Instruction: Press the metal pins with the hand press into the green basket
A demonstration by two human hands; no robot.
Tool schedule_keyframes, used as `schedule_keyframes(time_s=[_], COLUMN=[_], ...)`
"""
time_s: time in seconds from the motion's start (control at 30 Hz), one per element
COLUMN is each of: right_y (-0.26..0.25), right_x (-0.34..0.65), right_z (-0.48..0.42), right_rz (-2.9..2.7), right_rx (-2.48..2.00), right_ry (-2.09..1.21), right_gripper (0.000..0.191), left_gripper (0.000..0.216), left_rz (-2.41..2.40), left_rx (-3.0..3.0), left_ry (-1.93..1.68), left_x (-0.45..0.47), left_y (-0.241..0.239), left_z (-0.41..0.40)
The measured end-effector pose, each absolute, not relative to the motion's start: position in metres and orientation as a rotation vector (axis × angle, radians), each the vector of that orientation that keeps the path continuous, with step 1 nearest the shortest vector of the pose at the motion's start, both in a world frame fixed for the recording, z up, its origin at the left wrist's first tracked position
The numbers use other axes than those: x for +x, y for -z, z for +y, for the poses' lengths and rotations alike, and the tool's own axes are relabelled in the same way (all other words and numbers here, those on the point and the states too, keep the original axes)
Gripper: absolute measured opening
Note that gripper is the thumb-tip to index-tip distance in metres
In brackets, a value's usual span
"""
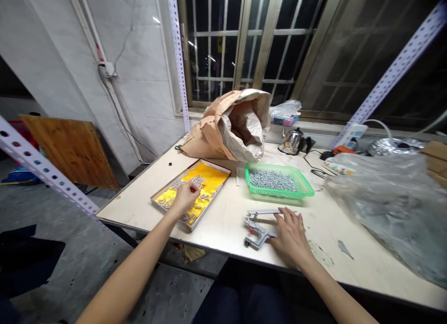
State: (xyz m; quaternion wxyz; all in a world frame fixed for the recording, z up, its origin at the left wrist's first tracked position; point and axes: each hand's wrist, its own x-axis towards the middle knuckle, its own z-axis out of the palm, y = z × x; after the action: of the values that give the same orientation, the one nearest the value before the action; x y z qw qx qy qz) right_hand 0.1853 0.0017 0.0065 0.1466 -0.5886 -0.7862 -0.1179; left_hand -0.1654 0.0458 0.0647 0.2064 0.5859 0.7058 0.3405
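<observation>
Head view, left hand: the left hand (187, 197) is over the tray, its fingertips drawn narrowly together; whether a piece sits between them, I cannot tell.
Right hand: the right hand (291, 235) holds the grey hand tool (260, 235) at its handle ends, fingers on the upper handle and thumb by the lower one.
Hand tool: in front of the green basket, its two handles spread apart; whether a piece sits in its head is too small to tell.
Tray: the shallow tray (211, 199) lies on the left part of the table (230, 221), with yellow lining (209, 174) showing at its far end.
Tray pieces: many short metal pieces (190, 219) lie loose and scattered, mostly towards the near end and middle.
Green basket: the green basket (272, 192) stands beyond the tool, its floor covered by a thick layer of small grey metal bits (270, 178).
How far along: the work looks under way, with plenty in both containers; which pieces are finished, and how many remain, cannot be told.
Paper sack: the brown paper sack (209, 138) lies behind the tray, its mouth gaping and its contents hidden.
</observation>
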Motion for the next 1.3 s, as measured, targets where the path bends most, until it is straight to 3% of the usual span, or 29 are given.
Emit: schedule_keyframes(time_s=[0.13, 0.27, 0.57, 1.3], right_y=[-0.015, -0.025, -0.024, -0.014], right_x=[0.177, 0.170, 0.158, 0.153], right_z=[0.003, 0.002, 0.000, -0.006], right_rz=[-2.230, -2.204, -2.120, -2.055], right_rx=[-1.651, -1.582, -1.515, -1.644], right_ry=[0.349, 0.415, 0.629, 0.565], right_gripper=[0.053, 0.050, 0.049, 0.053], left_gripper=[0.025, 0.025, 0.018, 0.020], left_rz=[1.419, 1.239, 1.330, 1.242], left_rx=[1.160, 0.942, 1.166, 1.500], left_ry=[-1.130, -1.135, -1.114, -0.757], left_x=[-0.098, -0.047, -0.021, -0.041], left_y=[-0.040, -0.015, -0.006, -0.012], left_z=[0.009, -0.009, -0.008, 0.011])
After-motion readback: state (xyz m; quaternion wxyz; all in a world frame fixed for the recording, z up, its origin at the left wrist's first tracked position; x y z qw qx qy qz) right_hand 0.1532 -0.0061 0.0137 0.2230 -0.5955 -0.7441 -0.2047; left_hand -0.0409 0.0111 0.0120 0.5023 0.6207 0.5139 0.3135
